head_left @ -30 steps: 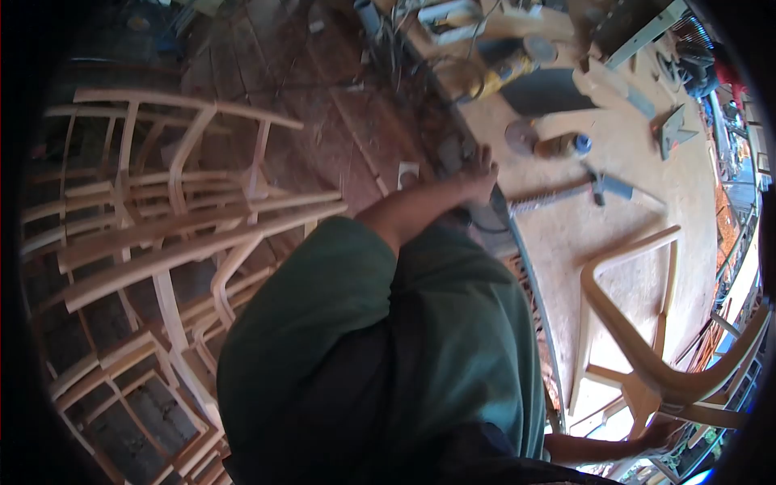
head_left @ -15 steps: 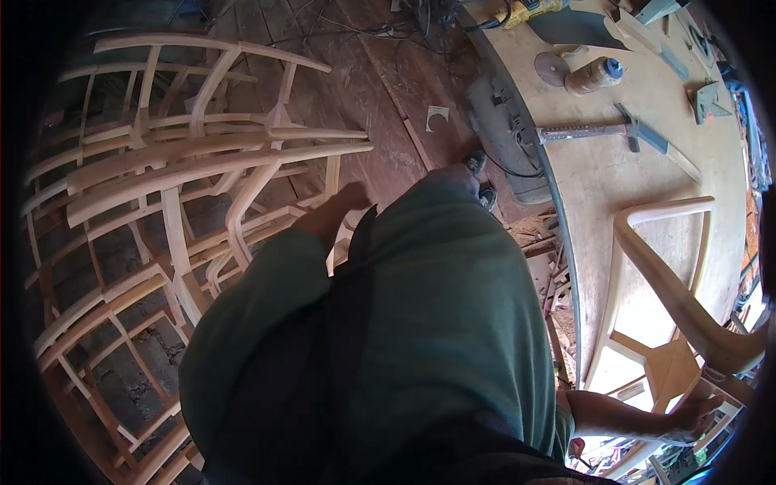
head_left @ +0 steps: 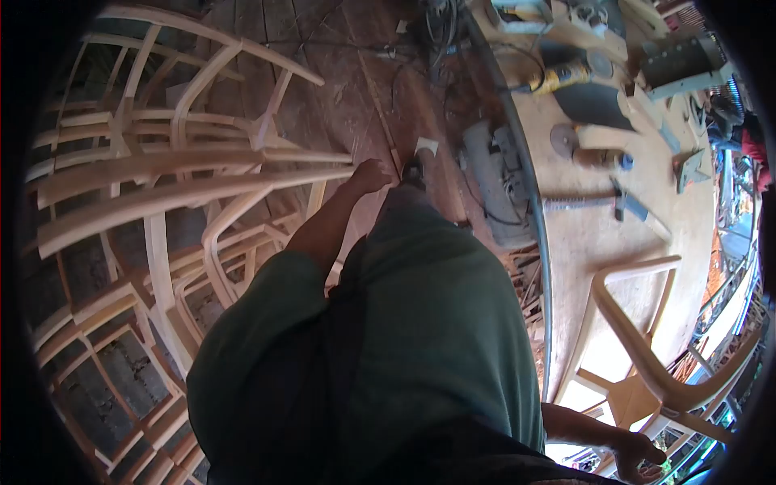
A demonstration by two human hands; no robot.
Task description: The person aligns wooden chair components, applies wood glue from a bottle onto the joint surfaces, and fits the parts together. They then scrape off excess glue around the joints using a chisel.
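Two bare hands, dark green sleeves. Left hand (head_left: 372, 176): fingers loosely curled, just beside the bar ends of the frames (head_left: 121, 212); whether it pinches anything, cannot tell. Right hand (head_left: 638, 458): fingers parted and slightly bent, no object visible in it, near the chair (head_left: 681, 396); contact between the two, cannot tell.

One chair, pale wood, curved top rail, at the lower right, partly over the bench (head_left: 578, 250). Several frames, pale wood, crowded together on the left side of the floor (head_left: 323, 48).

On the bench: one hammer (head_left: 619, 200), handle toward the near edge; one strip (head_left: 648, 220), close beyond its head; one bottle (head_left: 604, 159), blue-topped, lying on its side; one disc (head_left: 563, 141), beside the bottle's base; one dark sheet (head_left: 596, 106); one yellow power tool (head_left: 562, 77); one metal bracket (head_left: 689, 170), near the far edge.

On the floor: one grey machine (head_left: 495, 186), beside the bench; dark cables (head_left: 440, 36), bunched near the bench's upper end.
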